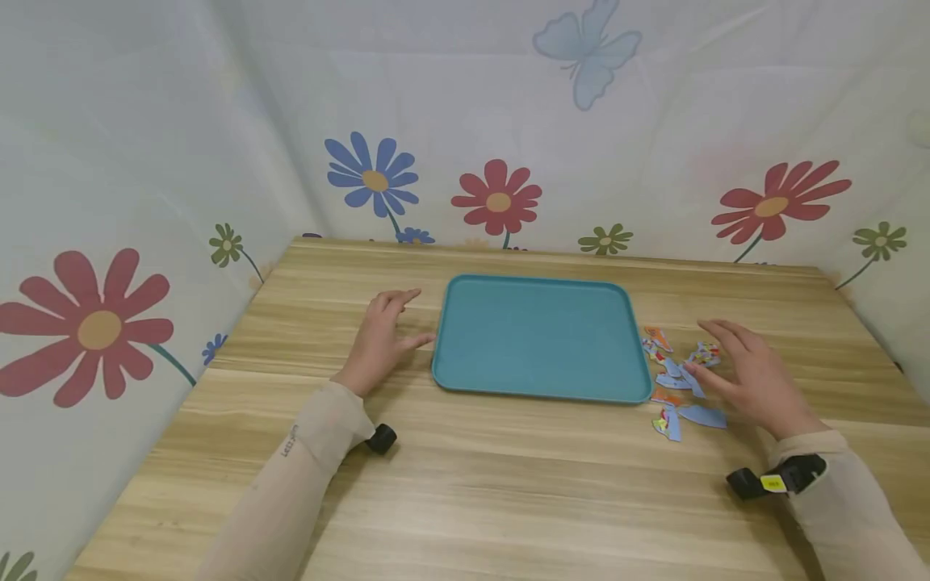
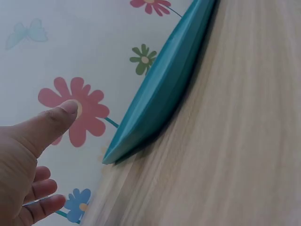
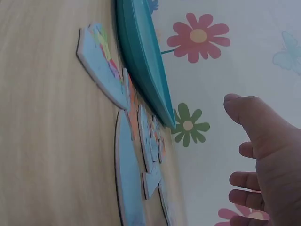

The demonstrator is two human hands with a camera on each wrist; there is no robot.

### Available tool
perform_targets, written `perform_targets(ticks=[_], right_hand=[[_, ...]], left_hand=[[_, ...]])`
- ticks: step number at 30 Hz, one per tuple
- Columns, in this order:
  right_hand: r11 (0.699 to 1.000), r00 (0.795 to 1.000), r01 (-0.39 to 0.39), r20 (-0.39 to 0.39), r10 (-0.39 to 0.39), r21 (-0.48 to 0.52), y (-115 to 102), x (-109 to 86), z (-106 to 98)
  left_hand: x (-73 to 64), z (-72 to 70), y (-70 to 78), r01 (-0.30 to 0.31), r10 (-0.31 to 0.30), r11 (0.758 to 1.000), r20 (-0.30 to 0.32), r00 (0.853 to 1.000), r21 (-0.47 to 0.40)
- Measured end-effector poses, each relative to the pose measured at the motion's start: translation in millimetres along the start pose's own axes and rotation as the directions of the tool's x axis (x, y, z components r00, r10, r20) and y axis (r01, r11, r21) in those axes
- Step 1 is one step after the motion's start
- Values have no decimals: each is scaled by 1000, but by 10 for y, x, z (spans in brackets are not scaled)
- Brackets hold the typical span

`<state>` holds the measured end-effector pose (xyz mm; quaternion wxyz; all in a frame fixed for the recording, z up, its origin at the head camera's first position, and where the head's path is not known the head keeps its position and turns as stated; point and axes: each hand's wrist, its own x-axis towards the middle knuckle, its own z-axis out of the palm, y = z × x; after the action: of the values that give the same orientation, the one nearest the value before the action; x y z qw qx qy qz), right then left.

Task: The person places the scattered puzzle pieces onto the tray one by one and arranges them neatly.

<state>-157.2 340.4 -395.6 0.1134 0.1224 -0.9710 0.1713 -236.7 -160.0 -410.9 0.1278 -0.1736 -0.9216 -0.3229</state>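
A flat teal tray (image 1: 538, 339) lies on the wooden table with nothing on it. Beside its right edge are several puzzle pieces (image 1: 703, 416), mostly light blue with orange and multicoloured parts, some overlapping. My right hand (image 1: 751, 379) hovers over the right side of these pieces, fingers relaxed and holding nothing. In the right wrist view its thumb (image 3: 256, 115) stands apart from the fingers, above the pieces. My left hand (image 1: 378, 343) is just left of the tray, thumb near the tray's rim; whether it touches cannot be told. Nothing is in its grasp.
The wooden table (image 1: 472, 484) stretches in front of the tray and to both sides. A white cloth (image 1: 450, 97) printed with flowers and a butterfly hangs behind the table and along its sides. Black cameras (image 1: 777, 478) are strapped to the wrists.
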Motion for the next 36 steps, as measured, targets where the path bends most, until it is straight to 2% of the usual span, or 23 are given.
perform_targets(ticks=[4,7,12,20,30,36], right_hand=[[1000,999,24,-22,-24,15,-52,-6,-31],[999,999,41,-35,-41,22,-95,-11,-53],[998,997,68,-39,-67,18,-174,-39,-73],[997,997,73,16,-73,7,-313,-101,-96],[984,984,176,9,-176,-28,-365,-206,-28],[976,976,214,43,-212,-48,-381,-279,25]], left_hand=[[18,8,27,45,-40,991,41,998,-125],[34,26,40,77,-60,972,84,995,-222],[36,57,64,138,-90,942,165,982,-306],[33,156,56,148,-81,927,201,976,-344],[0,213,82,165,-85,916,226,970,-365],[-5,230,90,190,-103,888,222,970,-418]])
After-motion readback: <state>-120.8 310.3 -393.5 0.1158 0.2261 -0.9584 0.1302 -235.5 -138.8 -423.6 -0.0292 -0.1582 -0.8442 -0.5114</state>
